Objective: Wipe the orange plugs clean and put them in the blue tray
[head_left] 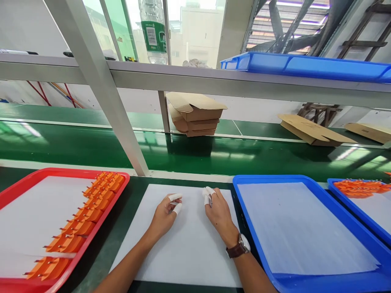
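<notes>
our left hand [164, 214]: half curled, thumb and forefinger apart, nothing visible in it.
our right hand [219, 211]: fingertips drawn close; we cannot tell if they pinch anything.
white sheet [189, 252]: flat beneath both our hands.
orange parts [94, 215]: in the red tray [73, 172] leftward, lined along its right side; our left hand is nearer.

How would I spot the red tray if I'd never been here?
On the dark green table, find the white sheet. Left of it lies the red tray, orange parts lined along its right side. It alone is red; other trays are blue.
</notes>
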The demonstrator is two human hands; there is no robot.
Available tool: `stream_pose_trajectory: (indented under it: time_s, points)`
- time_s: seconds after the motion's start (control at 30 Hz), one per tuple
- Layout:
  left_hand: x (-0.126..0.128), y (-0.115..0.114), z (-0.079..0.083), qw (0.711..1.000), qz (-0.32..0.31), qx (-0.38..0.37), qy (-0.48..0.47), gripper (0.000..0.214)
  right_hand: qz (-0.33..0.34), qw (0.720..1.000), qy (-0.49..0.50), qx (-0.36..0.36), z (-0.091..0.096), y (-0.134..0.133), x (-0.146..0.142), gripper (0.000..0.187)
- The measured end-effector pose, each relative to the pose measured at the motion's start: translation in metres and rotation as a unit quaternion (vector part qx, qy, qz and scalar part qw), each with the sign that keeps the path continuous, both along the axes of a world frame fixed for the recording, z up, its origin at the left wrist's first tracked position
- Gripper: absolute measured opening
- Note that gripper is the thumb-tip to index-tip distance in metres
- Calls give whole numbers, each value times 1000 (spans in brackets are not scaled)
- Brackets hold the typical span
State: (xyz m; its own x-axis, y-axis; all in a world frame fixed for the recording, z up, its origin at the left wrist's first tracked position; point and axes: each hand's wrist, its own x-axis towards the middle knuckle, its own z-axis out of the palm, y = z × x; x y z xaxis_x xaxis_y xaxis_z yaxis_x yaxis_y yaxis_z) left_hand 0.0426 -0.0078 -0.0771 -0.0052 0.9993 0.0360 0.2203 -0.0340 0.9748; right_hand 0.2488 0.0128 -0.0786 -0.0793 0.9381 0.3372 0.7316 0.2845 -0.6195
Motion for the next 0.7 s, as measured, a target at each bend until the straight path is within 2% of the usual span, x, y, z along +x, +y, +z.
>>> stream_pose_trajectory:
  time_s: [0.07, 0.13, 0.23, 0.33, 0.47, 0.6, 0.7]
  points:
    - [0, 0, 0, 1000, -2, 4, 11, 33, -7, 998, -58, -23, 0, 0, 4, 23]
    - [0, -1, -1, 1000, -6, 8, 21, 31, 11, 996, -75, -48, -2, 0, 4, 20]
    - [1, 0, -3, 999, -7, 14, 36, 29, 11, 994, -102, -40, -9, 2, 2, 21]
    - [-1, 2, -7, 998, -15, 33, 55, 29, -19, 992, -127, -13, -13, 5, 1, 19]
    - [-6, 4, -12, 992, -16, 76, 101, 30, -43, 991, -122, 25, -9, 4, -2, 24]
    - [-19, 14, -25, 980, -25, 98, 170, 36, -17, 991, -56, 120, -6, 4, -9, 15]
    - [-27, 26, -40, 976, -61, 96, 188, 43, 20, 983, -71, 169, -10, 7, -14, 12]
